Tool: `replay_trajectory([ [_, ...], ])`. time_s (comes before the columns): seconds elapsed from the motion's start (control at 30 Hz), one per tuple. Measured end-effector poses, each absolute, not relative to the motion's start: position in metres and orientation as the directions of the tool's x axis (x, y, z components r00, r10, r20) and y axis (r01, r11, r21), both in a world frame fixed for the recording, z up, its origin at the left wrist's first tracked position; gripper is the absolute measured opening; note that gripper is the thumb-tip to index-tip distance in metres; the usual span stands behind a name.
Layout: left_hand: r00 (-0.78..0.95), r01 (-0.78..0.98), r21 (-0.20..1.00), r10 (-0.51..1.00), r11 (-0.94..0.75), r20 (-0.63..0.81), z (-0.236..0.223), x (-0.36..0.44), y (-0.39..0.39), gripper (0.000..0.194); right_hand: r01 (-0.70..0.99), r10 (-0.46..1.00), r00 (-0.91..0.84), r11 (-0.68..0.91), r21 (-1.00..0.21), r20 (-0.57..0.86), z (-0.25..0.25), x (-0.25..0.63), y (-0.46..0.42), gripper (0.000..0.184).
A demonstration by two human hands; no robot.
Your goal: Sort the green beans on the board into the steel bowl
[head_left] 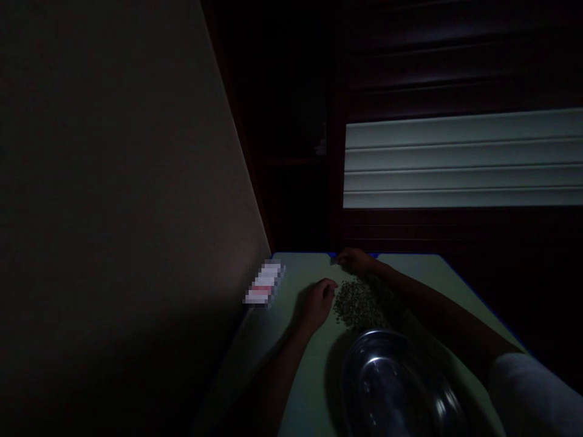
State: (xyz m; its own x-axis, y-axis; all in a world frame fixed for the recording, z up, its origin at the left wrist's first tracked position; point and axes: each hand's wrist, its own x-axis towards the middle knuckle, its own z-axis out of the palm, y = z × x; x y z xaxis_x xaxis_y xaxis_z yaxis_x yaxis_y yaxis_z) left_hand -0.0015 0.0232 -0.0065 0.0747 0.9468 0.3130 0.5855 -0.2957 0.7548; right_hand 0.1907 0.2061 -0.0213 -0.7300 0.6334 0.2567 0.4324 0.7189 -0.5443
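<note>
A loose pile of small dark grains or beans (pixel 357 303) lies spread on the pale green table (pixel 291 358). My left hand (pixel 319 301) rests at the pile's left side, its fingers curled in and thumb close to them. Whatever is inside those fingers, if anything, is hidden. Beyond the pile, near the table's far edge, my right hand (pixel 357 261) has its fingertips pinched together and pointing down. A few tiny specks lie by the fingertips, too small and dim to name. Close to me stands a shiny metal bowl (pixel 387 376), with no grains visible inside it.
A blurred white and red packet (pixel 265 283) lies at the table's left edge, against the wall (pixel 159 182). Dark wooden furniture with a white slatted panel (pixel 455 161) stands behind the table. An open dark shelf (pixel 296 162) is in the corner. The room is dim.
</note>
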Motion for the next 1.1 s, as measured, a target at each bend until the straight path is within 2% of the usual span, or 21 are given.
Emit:
replay_trajectory([
  [0.17, 0.062, 0.576, 0.767, 0.951, -0.283, 0.304, -0.006, -0.002, 0.024, 0.023, 0.364, 0.572, -0.774, 0.754, -0.547, 0.273, -0.019, 0.223, 0.175, 0.028],
  [0.37, 0.051, 0.56, 0.781, 0.953, -0.276, 0.299, -0.005, -0.001, 0.026, 0.023, 0.358, 0.551, -0.792, 0.767, -0.533, 0.261, -0.017, 0.249, 0.135, 0.024],
  [0.63, 0.033, 0.566, 0.781, 0.954, -0.264, 0.299, -0.004, -0.002, 0.026, 0.022, 0.523, 0.716, -0.62, 0.683, -0.511, 0.322, -0.007, 0.274, 0.171, 0.03],
  [0.8, 0.026, 0.565, 0.78, 0.951, -0.268, 0.308, -0.006, -0.005, 0.027, 0.022, 0.606, 0.786, -0.536, 0.612, -0.508, 0.307, -0.012, 0.284, 0.193, 0.03],
  [0.93, 0.022, 0.559, 0.786, 0.952, -0.264, 0.305, -0.008, -0.007, 0.029, 0.021, 0.612, 0.803, -0.525, 0.586, -0.53, 0.282, -0.02, 0.277, 0.192, 0.029],
  [1.1, 0.006, 0.542, 0.804, 0.959, -0.242, 0.285, -0.009, -0.006, 0.032, 0.021, 0.541, 0.774, -0.578, 0.6, -0.589, 0.259, -0.026, 0.262, 0.172, 0.031],
])
